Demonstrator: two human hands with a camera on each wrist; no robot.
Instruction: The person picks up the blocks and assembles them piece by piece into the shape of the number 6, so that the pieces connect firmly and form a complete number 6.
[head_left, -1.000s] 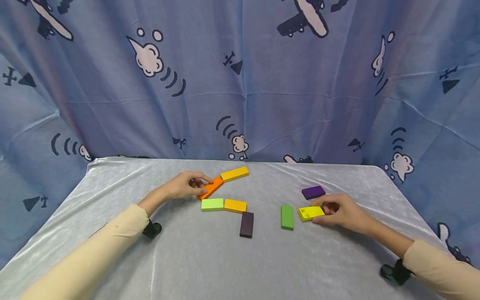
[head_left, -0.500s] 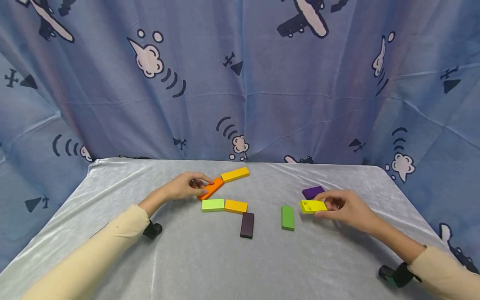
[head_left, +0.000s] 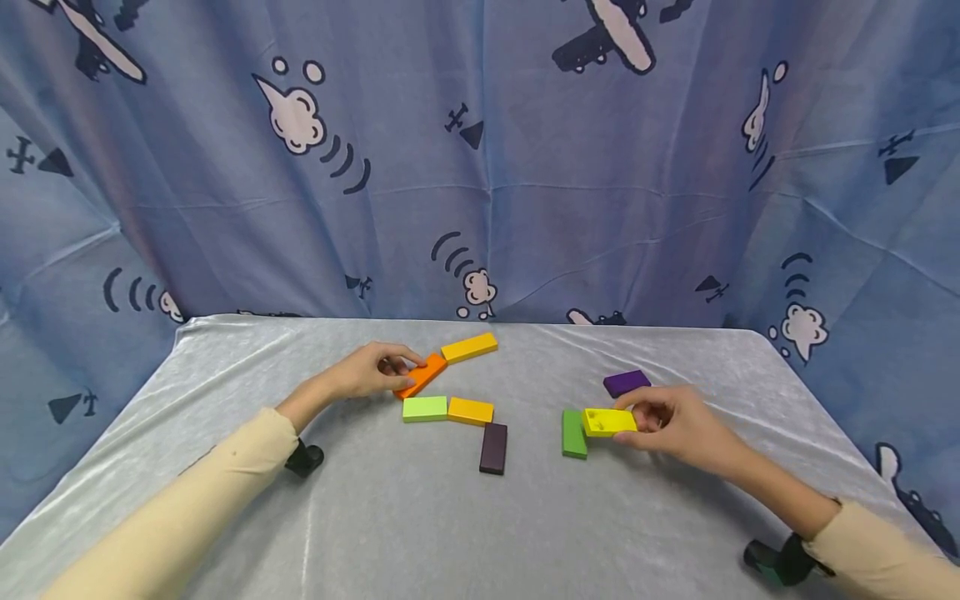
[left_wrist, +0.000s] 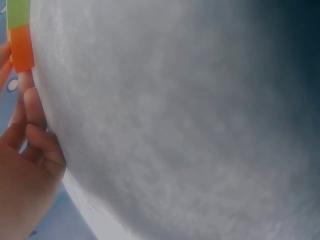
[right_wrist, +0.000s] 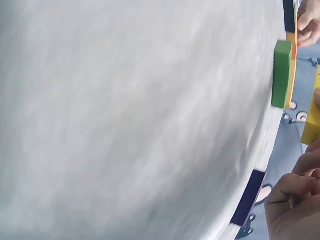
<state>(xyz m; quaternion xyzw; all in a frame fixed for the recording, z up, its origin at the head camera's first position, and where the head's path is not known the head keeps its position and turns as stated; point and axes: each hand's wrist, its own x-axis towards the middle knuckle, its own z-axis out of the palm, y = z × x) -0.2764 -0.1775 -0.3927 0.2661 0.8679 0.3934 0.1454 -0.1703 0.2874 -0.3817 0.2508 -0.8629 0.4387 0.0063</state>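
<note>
My left hand (head_left: 371, 371) pinches an orange block (head_left: 426, 377) between thumb and fingers on the cloth. The block's far end meets an amber block (head_left: 469, 347). On the right, my right hand (head_left: 686, 429) grips a bright yellow block (head_left: 606, 422) by its right end. The yellow block's left end overlaps the green block (head_left: 573, 437) in the head view. From the right wrist, the yellow block (right_wrist: 314, 117) shows raised above the cloth, apart from the green block (right_wrist: 282, 75). A purple block (head_left: 627, 383) lies just behind the right hand's fingers.
Nearer than the orange block, a light green block (head_left: 424, 409) and a second amber block (head_left: 471, 412) lie end to end. A dark brown block (head_left: 493, 450) stands off from their right end. Grey cloth (head_left: 420, 533) covers the table; a blue patterned curtain (head_left: 525, 208) hangs behind.
My right hand has lifted the yellow block off the cloth and carried it left to the green block. The left hand and orange block have stayed put.
</note>
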